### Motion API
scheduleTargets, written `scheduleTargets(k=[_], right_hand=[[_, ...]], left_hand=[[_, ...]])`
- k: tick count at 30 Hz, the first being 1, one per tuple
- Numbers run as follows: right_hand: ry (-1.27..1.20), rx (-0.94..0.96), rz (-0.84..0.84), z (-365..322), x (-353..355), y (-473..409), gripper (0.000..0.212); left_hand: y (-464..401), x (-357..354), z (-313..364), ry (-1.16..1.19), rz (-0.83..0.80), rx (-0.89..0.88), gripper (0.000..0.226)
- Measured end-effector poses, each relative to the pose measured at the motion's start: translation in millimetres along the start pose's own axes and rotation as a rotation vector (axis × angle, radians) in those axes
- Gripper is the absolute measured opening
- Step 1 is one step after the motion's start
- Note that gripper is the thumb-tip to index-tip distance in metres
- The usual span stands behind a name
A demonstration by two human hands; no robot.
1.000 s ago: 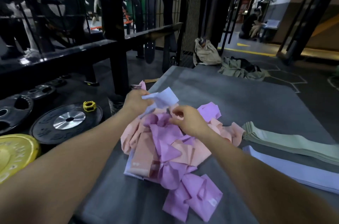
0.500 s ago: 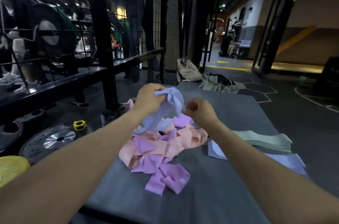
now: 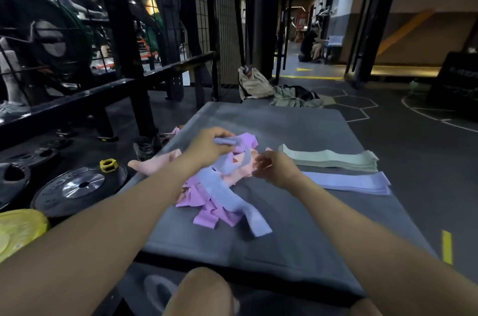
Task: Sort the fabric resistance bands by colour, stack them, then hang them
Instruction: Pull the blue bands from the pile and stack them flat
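Gripping one end of a blue band (image 3: 227,186), the left hand (image 3: 207,146) is lifting it over the pink-purple pile (image 3: 204,202) on the mat (image 3: 297,225); the right hand (image 3: 274,167) is hovering released beside it.

Head-worn view, forward-down over the mat (image 3: 297,212)

Pretty clearly a gym. Off the left edge of the grey mat (image 3: 297,134) there are black weight plates (image 3: 77,186) lying on the dark rubber floor, plus a yellow plate (image 3: 18,230) near the corner and a yellow barbell collar (image 3: 109,165). Behind them is a black steel rack (image 3: 124,57) and wire mesh fencing. Floor has painted lines and hexagon markings, and a bag (image 3: 253,81) is dumped past the mat's far edge.
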State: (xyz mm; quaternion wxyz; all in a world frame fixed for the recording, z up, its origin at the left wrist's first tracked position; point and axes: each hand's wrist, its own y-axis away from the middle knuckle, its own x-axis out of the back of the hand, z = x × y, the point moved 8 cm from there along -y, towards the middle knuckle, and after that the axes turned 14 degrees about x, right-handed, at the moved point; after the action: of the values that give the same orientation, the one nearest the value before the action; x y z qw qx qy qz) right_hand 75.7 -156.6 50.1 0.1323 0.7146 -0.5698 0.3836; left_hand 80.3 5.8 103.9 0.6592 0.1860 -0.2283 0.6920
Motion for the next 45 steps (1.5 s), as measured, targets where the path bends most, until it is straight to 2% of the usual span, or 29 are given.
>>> scheduleTargets(k=[3,5,7,10,12,15,21,23,27,29,31,33,35,39,41,42,43,45], right_hand=[[-0.135,0.009,0.083,-17.3,16.3,-1.4,0.046],[-0.158,0.059,0.132,-29.0,31.7,0.0,0.027],[-0.192,0.095,0.167,-38.6,46.6,4.9,0.031],[-0.237,0.132,0.225,-43.6,69.0,14.2,0.016],[-0.276,0.128,0.275,-39.4,84.8,22.6,0.015],[-0.314,0.061,0.337,-19.7,100.1,38.2,0.026],[-0.251,-0.076,0.325,43.5,81.0,69.3,0.028],[-0.215,-0.112,0.298,63.4,68.9,75.0,0.021],[-0.207,-0.153,0.251,86.5,49.6,77.3,0.023],[-0.184,-0.138,0.256,91.2,46.2,75.4,0.031],[-0.147,-0.114,0.274,93.6,44.8,73.5,0.038],[-0.125,-0.085,0.283,96.5,42.3,72.0,0.039],[-0.088,-0.066,0.259,100.5,39.5,70.2,0.039],[-0.032,-0.067,0.209,106.9,38.8,62.7,0.026],[0.027,-0.058,0.209,105.1,41.8,58.8,0.036],[0.065,-0.057,0.215,103.8,44.2,57.9,0.041],[0.098,-0.058,0.227,104.0,46.8,57.2,0.040],[0.122,-0.068,0.274,106.9,53.2,57.1,0.021]], left_hand=[[8.8,0.6,40.8,0.106,-0.026,-0.063,0.022],[11.8,-1.0,62.7,0.167,-0.028,-0.089,0.024],[13.6,-4.7,81.0,0.238,-0.039,-0.116,0.026],[16.7,-13.3,103.0,0.392,-0.069,-0.140,0.025],[15.6,-20.7,106.4,0.502,-0.079,-0.121,0.017],[10.5,-38.6,90.9,0.593,-0.085,-0.029,0.018],[18.0,-88.7,9.0,0.468,-0.053,0.222,0.050],[20.3,-106.4,-15.3,0.440,-0.101,0.254,0.055],[19.1,-133.0,-42.8,0.499,-0.216,0.311,0.059],[17.7,-144.1,-48.5,0.604,-0.309,0.355,0.048],[19.3,-153.7,-52.4,0.716,-0.417,0.404,0.028],[20.2,-157.6,-59.9,0.815,-0.455,0.439,0.009],[18.8,-157.5,-67.0,0.895,-0.461,0.435,0.004],[9.0,-158.5,-67.3,1.042,-0.544,0.392,0.047],[5.9,-161.9,-68.5,1.008,-0.592,0.446,0.072],[7.2,-164.3,-69.0,0.941,-0.621,0.468,0.075],[11.0,-166.8,-66.9,0.889,-0.667,0.479,0.066],[14.7,-168.6,-64.3,0.824,-0.684,0.434,0.030]])
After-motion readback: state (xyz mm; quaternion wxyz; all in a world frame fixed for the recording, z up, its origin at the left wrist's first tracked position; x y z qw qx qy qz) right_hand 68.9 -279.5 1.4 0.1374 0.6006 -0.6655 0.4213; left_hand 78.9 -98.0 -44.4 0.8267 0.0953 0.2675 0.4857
